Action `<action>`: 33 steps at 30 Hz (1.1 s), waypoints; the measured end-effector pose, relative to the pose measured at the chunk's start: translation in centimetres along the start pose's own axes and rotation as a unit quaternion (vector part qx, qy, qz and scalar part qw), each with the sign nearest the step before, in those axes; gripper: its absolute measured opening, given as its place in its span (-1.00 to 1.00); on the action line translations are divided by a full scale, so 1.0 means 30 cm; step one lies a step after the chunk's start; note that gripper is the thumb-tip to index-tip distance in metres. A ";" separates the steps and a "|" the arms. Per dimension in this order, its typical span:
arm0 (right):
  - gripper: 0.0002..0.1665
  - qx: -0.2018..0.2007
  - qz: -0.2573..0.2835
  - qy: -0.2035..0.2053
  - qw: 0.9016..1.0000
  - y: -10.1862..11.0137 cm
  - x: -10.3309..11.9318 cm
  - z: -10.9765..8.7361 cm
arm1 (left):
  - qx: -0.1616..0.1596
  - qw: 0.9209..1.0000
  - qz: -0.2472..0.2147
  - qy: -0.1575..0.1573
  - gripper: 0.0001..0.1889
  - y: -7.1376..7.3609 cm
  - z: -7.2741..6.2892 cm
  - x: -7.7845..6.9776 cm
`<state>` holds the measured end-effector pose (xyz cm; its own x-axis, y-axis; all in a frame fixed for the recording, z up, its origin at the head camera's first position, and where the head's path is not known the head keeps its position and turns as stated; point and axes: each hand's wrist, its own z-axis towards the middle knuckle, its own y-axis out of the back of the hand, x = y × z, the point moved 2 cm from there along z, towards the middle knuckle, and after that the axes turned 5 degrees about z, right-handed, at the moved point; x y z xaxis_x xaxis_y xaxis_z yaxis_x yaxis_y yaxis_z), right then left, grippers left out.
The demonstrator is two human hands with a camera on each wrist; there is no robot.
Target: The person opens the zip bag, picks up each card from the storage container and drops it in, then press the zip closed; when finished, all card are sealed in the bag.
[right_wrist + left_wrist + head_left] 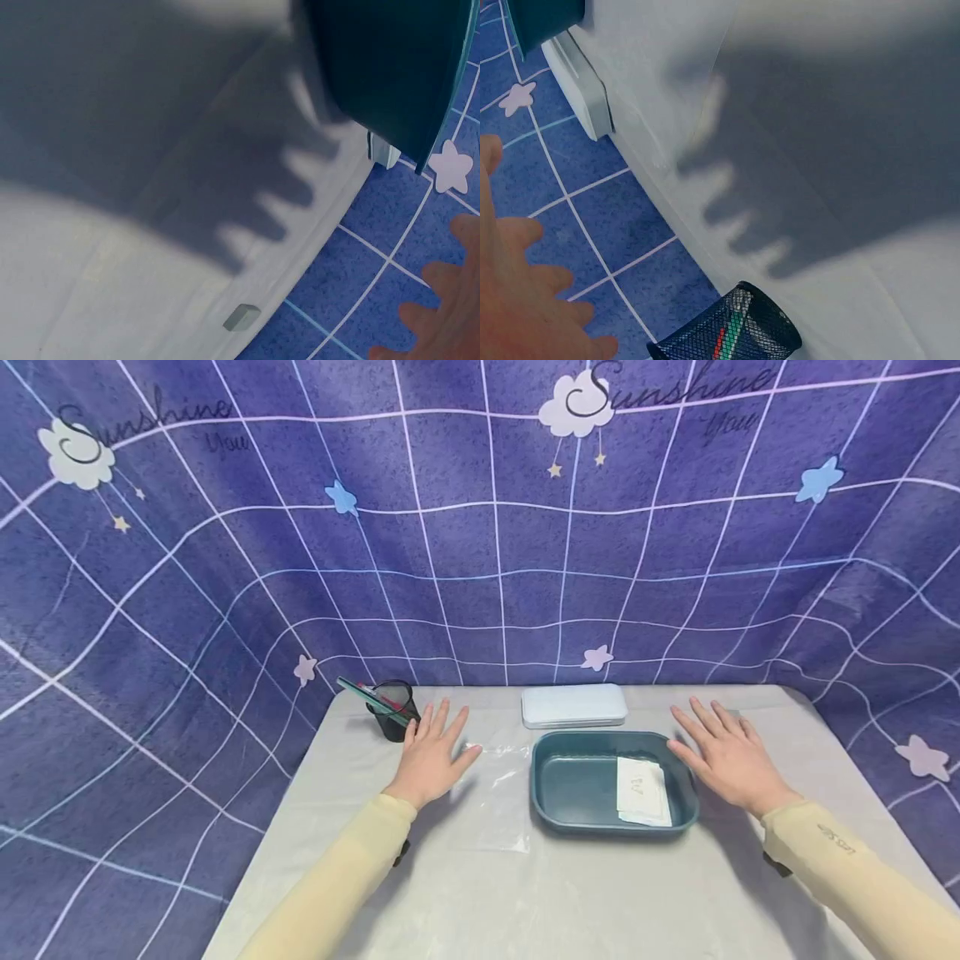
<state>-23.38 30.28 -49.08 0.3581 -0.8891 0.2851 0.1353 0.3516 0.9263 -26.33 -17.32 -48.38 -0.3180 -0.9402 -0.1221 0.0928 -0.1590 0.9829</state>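
Note:
My left hand (433, 764) hovers over the table with its fingers spread, holding nothing. Just past its fingertips stands a black mesh pen holder (769, 330) with pens and a long green stick-like item leaning out. On the other side, my right hand (735, 764) is spread too, its thumb overlapping the right rim of a dark teal basin (577, 789). White paper cards (642, 789) with a faint mark lie in the right part of that basin. In the wrist views both hands cast finger-shaped shadows on the tabletop.
Behind the basin, a pale blue flat case (573, 704) lies near the table's back edge. A small grey block (241, 317) sits by that edge, mostly covered by the right hand in the head view. A blue grid-patterned curtain (457, 543) surrounds the white-covered table (450, 902).

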 end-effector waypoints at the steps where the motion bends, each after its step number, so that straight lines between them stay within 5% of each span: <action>1: -0.19 0.002 0.001 -0.001 1.000 -0.004 0.001 0.001 | 0.000 1.000 0.003 0.000 -0.21 -0.002 -0.003 0.002; 18: -0.19 0.009 0.002 0.000 1.000 -0.001 0.039 -0.010 | 0.015 1.000 -0.006 -0.004 -0.20 0.008 -0.017 -0.007; 33: -0.17 0.035 -0.015 -0.005 0.999 0.027 0.099 0.020 | 0.003 1.000 -0.011 -0.017 -0.26 0.026 -0.008 0.043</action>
<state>-22.76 27.74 -47.34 0.3456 -0.9020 0.2586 0.0804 0.3030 0.9496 -26.45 -18.71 -47.78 -0.3526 -0.9254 -0.1393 0.0792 -0.1778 0.9809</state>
